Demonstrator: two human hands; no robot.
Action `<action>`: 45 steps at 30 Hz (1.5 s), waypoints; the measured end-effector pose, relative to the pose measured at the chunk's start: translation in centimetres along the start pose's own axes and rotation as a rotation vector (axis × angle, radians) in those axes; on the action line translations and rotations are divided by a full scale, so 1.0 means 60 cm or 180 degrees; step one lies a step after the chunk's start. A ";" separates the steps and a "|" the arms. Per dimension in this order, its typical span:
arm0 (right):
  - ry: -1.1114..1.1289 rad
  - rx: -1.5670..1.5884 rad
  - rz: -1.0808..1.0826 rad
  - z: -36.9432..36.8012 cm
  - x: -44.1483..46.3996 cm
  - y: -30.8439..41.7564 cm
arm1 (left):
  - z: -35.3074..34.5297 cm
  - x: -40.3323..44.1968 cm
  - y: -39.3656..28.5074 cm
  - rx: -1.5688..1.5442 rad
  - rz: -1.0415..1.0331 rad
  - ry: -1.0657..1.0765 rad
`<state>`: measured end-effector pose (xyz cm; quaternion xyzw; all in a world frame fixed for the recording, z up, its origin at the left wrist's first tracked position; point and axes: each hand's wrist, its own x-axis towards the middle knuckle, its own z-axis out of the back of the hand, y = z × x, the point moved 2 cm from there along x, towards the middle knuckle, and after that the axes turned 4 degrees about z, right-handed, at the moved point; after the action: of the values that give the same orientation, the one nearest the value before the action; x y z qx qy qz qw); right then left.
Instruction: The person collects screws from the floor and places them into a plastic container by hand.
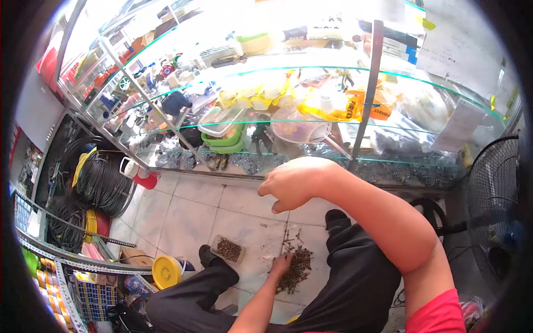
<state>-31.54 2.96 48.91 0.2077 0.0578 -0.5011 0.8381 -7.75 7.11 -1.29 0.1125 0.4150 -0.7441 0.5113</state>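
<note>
A loose pile of small brownish screws [298, 271] lies on the tiled floor between my legs. At its left edge is my left hand [282, 263], fingers together and bent down into the pieces; what they pinch is too small to make out. My right hand [297, 182] is raised well above the floor, in front of the glass shelves. Its wrist is bent and its fingers droop with a gap between them, and nothing shows in it. Left of the pile, beside my foot, a clear plastic tub [227, 248] holds more of the brownish screws.
A glass display cabinet [369, 100] full of goods spans the front. To the right stands a black fan [494, 194]. Cable coils [102, 183], a red and white jug [139, 173] and a yellow-lidded bucket [166, 272] are at the left.
</note>
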 end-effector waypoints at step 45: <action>-0.0010 -0.0687 0.0043 0.029 -0.045 0.027 | 0.100 -0.019 -0.001 -0.4038 0.0245 0.2183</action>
<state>-31.66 5.15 51.79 0.1157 0.1087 -0.4867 0.8590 -5.74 3.48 3.23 0.0357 0.9000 -0.2642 0.3449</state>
